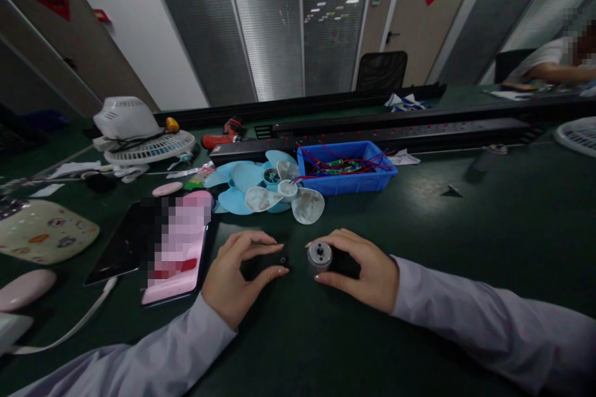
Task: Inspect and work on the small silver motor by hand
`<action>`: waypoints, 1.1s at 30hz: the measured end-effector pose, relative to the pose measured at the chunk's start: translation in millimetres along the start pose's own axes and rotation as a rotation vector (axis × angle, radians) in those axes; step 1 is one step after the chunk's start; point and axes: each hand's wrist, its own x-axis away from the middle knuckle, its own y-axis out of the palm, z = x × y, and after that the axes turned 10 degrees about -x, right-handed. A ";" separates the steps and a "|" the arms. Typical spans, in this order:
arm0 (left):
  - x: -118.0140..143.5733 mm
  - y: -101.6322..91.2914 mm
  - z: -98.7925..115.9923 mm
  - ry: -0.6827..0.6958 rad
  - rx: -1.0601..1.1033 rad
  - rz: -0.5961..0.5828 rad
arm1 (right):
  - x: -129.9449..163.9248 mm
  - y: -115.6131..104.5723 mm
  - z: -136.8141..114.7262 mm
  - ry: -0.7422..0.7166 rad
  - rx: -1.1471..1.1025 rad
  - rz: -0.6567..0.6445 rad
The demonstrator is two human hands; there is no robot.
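The head view looks down on a wide dark green counter [488, 229], and the two hands rest near its front edge, close together with a narrow gap between them. The right hand [361, 270] grasps a small silver cylindrical metal motor [320, 256] between thumb and fingers, its round end face with a short shaft turned toward the other hand. The left hand [237, 276] pinches a small black part [279, 258] between thumb and forefinger; what exactly that part is cannot be told, since it blends into the dark surface. The two pieces sit apart, not yet joined, so the work appears to be at an early stage, with the bringing together of the parts left to do. Behind the hands, going from large to small, a long black power strip rail [395, 133] runs across the counter, a white fan housing with round grille [139, 130] stands at the far left, a blue plastic bin of red wires and circuit boards [347, 170] sits just behind the work area, and a heap of light blue and translucent white fan blades [270, 189] lies beside it. To the left lie a pink-cased phone [179, 248] and a dark tablet [123, 242], close to the left hand yet not touching it. Nothing lies between the hands. Another person's sleeve [540, 62] shows at the far right, well apart.
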 end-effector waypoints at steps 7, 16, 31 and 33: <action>-3.2 -0.5 4.6 0.019 -0.042 -0.025 | 0.0 0.5 -1.1 0.006 0.008 0.016; -16.7 6.6 50.9 -0.012 0.344 0.349 | 0.6 1.9 0.5 -0.027 0.010 0.033; -17.7 15.0 59.3 0.062 0.348 0.186 | 0.2 0.4 0.7 -0.036 0.018 0.007; -17.4 15.0 59.1 0.056 0.324 0.166 | 0.1 0.5 1.2 -0.035 0.010 0.006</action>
